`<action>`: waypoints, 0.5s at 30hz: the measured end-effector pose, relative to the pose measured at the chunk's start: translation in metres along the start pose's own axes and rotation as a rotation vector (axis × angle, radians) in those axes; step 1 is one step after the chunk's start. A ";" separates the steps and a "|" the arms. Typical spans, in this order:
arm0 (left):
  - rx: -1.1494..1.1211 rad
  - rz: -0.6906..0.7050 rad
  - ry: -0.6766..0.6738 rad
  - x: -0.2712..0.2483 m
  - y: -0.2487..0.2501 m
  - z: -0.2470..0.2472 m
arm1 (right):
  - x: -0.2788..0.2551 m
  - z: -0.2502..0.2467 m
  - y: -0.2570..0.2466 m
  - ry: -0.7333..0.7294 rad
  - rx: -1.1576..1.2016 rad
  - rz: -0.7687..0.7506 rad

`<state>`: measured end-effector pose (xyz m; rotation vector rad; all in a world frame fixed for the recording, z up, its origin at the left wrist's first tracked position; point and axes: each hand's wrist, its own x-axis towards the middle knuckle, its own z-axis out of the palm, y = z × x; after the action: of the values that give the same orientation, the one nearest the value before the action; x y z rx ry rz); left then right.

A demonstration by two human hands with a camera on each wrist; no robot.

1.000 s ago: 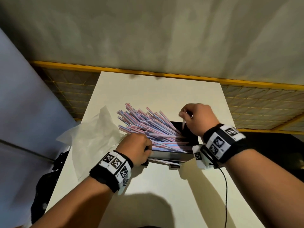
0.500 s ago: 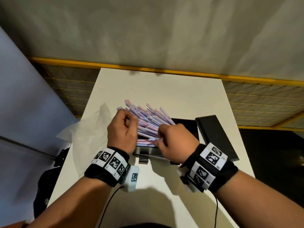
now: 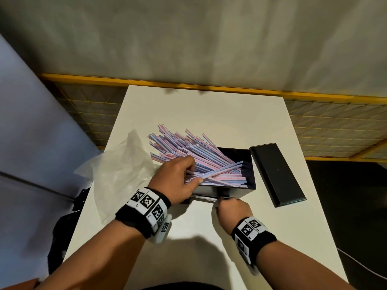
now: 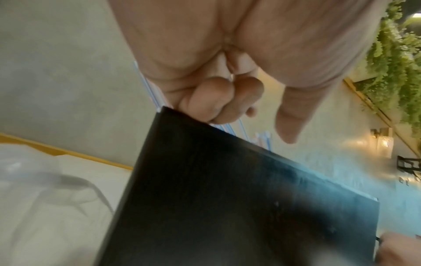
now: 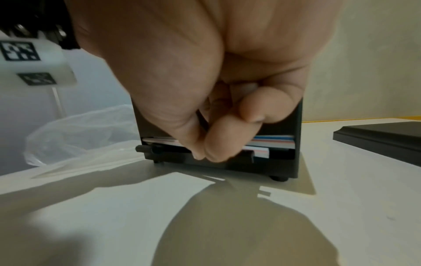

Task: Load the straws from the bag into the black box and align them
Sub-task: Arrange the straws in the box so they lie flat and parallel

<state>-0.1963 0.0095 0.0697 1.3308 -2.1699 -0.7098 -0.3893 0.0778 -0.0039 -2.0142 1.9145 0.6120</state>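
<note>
Striped straws (image 3: pixel 201 158), pink, blue and white, lie under your left hand (image 3: pixel 178 181). Its fingers are curled down over the near part of the bundle, and the thumb (image 3: pixel 195 181) presses along one straw that sticks out toward the far right. In the left wrist view those curled fingers (image 4: pixel 205 102) sit right at the top edge of the black box (image 4: pixel 227 198), with a few straw tips showing just past them.

Your right hand (image 3: pixel 232 210) is lower, at the near face of the box. In the right wrist view its thumb and forefinger (image 5: pixel 218 147) are pinched together at the slot along the bottom of that face, where straw ends show in a flat row. Whether the pinch has hold of a straw or of the small black tab there, you cannot tell.

Beyond your left hand, most of the bundle leans out over the box's left end, fanned and uneven; the lower ends are inside the open box (image 3: pixel 247 168). To the left of that hand lies the clear plastic bag (image 3: pixel 117 170), crumpled. To the right of your right hand, just beside the box, lies a flat black lid (image 3: pixel 276 174). Everything rests on a white table (image 3: pixel 209 114).
</note>
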 end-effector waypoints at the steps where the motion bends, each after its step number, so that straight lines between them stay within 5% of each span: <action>1: 0.000 0.009 -0.014 0.000 0.000 0.001 | 0.002 0.000 0.001 0.004 0.002 0.000; 5: 0.054 0.024 -0.082 0.001 -0.002 0.003 | 0.009 -0.001 0.002 0.018 0.004 -0.023; 15: -0.058 -0.108 0.204 -0.006 -0.005 0.013 | 0.009 -0.011 -0.004 0.007 -0.003 -0.040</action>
<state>-0.1991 0.0150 0.0564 1.4322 -1.9155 -0.6423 -0.3835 0.0649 0.0008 -2.0536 1.8741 0.5983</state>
